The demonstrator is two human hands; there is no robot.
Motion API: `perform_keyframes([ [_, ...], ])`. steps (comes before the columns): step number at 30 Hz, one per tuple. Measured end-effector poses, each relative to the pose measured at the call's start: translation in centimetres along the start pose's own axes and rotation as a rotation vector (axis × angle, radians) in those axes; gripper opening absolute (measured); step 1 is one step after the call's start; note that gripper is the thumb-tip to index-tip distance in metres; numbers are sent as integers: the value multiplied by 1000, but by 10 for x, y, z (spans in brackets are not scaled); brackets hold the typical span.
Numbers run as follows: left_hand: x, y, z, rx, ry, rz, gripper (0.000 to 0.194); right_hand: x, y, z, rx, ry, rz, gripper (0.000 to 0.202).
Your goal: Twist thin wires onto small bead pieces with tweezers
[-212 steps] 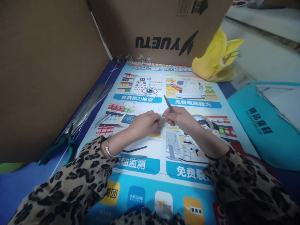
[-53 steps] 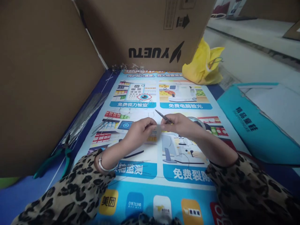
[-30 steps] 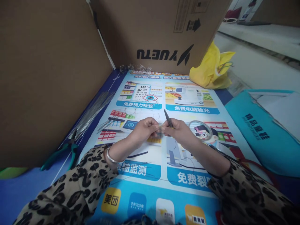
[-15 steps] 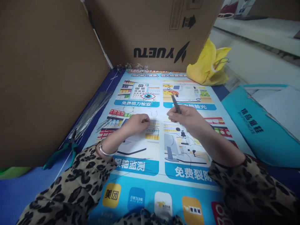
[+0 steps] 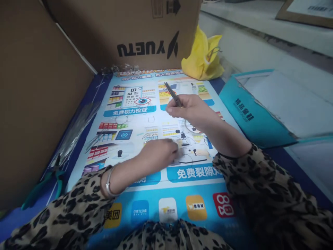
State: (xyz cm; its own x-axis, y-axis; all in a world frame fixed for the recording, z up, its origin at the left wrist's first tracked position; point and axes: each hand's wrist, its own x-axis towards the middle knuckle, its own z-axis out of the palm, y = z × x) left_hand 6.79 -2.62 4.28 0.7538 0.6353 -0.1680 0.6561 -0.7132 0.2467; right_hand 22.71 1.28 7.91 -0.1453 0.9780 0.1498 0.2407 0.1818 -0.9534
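My right hand (image 5: pixel 187 107) is closed around a pair of dark tweezers (image 5: pixel 172 93), their tips pointing up and away to the left. It hovers over the right half of a printed poster (image 5: pixel 132 122). My left hand (image 5: pixel 162 154), smeared by motion, is lower and nearer to me, over the poster's middle. Its fingers are curled together, and whatever they may pinch is hidden. Thin bent wire pieces (image 5: pixel 150 137) lie on the poster just beyond that hand. Green-handled pliers (image 5: pixel 58 180) rest at the left, beside a bundle of straight wires (image 5: pixel 78 128).
Cardboard walls (image 5: pixel 85 31) enclose the left and back. Small wire pieces (image 5: pixel 122 69) are heaped along the back edge. A yellow bag (image 5: pixel 203 59) sits at the back right corner. On the right stands a teal shoe box (image 5: pixel 249 114) with white inside.
The view has turned right, so the surroundings shift left. My left hand has moved right and nearer to me over the poster. My right hand still grips the tweezers.
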Motion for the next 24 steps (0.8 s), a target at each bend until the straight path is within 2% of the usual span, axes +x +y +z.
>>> perform_keyframes([
  [3,9,19,15,101,14,60,19,-1,-6,-12,22,27,-55,5],
  [7,14,23,26,169,23,86,18,-6,-24,-37,34,93,-150,6],
  [12,11,28,32,265,-29,107,21,-22,-50,-61,59,166,-178,5],
  [16,7,24,25,252,0,67,21,-28,-57,-61,33,160,-177,4],
  [19,2,8,5,153,137,-83,15,-22,-48,-50,-70,91,-165,5],
  [21,-3,-5,-10,86,251,-196,10,-15,-35,-38,-229,-25,-134,6],
  [22,-6,-12,-15,69,309,-240,9,-12,-28,-32,-297,-125,-101,8],
  [24,-10,-24,-21,32,396,-292,8,-6,-15,-18,-379,-266,-38,12],
])
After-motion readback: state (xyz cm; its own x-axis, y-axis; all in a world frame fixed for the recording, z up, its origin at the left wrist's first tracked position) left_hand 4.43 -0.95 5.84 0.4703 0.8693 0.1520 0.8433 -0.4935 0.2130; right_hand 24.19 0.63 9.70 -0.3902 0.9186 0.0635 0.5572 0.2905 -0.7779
